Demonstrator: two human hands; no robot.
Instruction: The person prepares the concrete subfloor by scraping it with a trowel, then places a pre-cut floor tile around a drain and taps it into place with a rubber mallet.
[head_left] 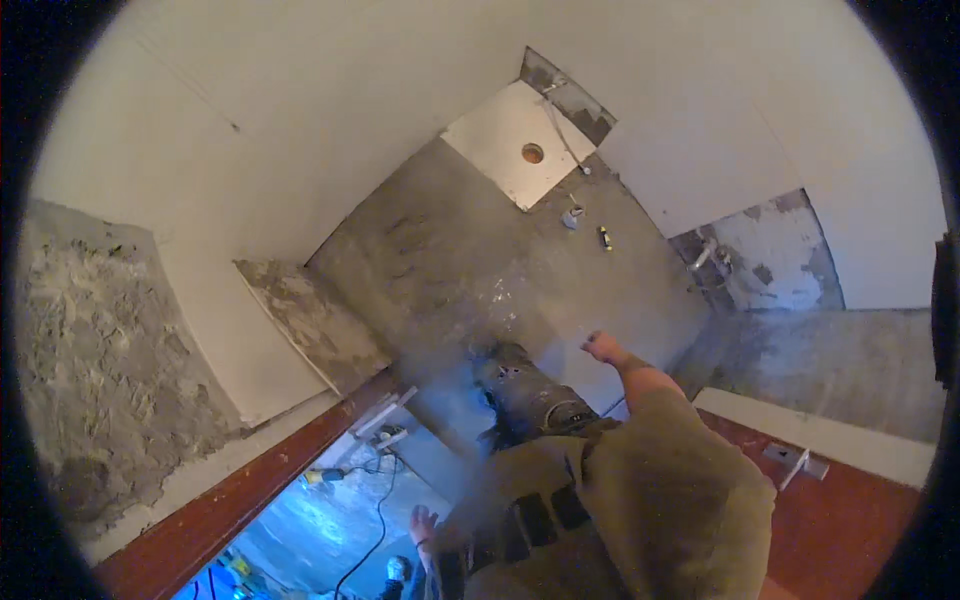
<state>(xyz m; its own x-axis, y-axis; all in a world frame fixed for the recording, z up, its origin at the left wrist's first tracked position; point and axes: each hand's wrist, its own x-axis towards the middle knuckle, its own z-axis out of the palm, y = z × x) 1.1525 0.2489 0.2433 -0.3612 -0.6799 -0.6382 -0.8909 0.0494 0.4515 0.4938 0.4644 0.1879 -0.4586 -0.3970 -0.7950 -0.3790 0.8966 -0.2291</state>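
Note:
My right hand (602, 347) reaches out over the dusty grey floor (400, 240), its fingers curled in. Whether something small sits in them is too blurred to make out. Low beside my body, my left hand (423, 525) hangs with its fingers apart and holds nothing. Ahead of the right hand lie a small yellow-and-black tool (605, 238) and a small pale object (572, 217). Farther off, a white board (505, 135) with a round hole rests in the corner. My leg and dark boot stand at the middle.
A red-brown door frame (270, 470) runs along the left. Beyond it, a black cable (375, 535) trails over a blue-lit floor near a yellow-and-dark tool (322, 476). Pipe fittings (705, 255) stick out at the right wall. Haze hangs in the air.

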